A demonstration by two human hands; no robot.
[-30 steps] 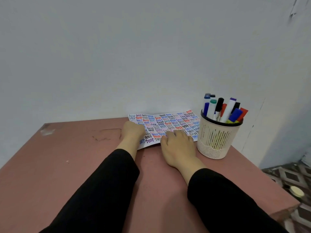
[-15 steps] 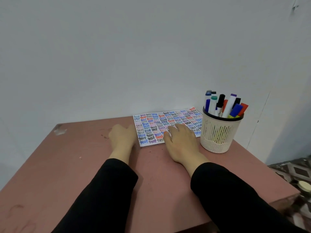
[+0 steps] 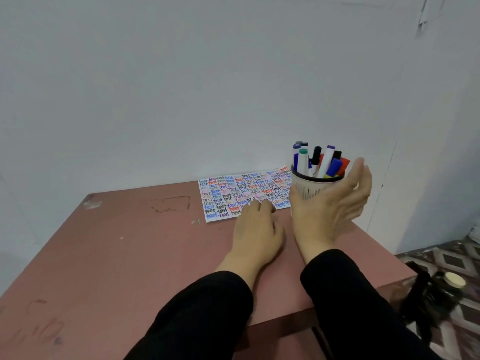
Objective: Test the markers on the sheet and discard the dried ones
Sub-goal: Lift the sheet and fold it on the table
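— Head view: what sits on the counter (image 3: 135,255)?
— One sheet (image 3: 233,193), flat at the far edge, right of the middle, filled with rows of the word "test" in blue, black, red and purple. One pale slotted cup (image 3: 307,189) stands near the far right corner, just at the sheet's right end.
— And the markers (image 3: 324,159)?
— All upright in that cup. I count about ten caps: blues, blacks, reds, one green, one purple, one grey. They crowd together, so the exact number is hard to tell.
— How many hands?
— Two, both in black sleeves (image 3: 207,315). The left grip (image 3: 257,229) rests on the counter, fingers loosely bent and holding nothing, fingertips on the sheet's near edge.
— The right one?
— The right grip (image 3: 330,203) is raised in front of the cup, spread wide, thumb by the cup's left side and fingers beside its right. It is blurred; whether it touches the cup I cannot tell.
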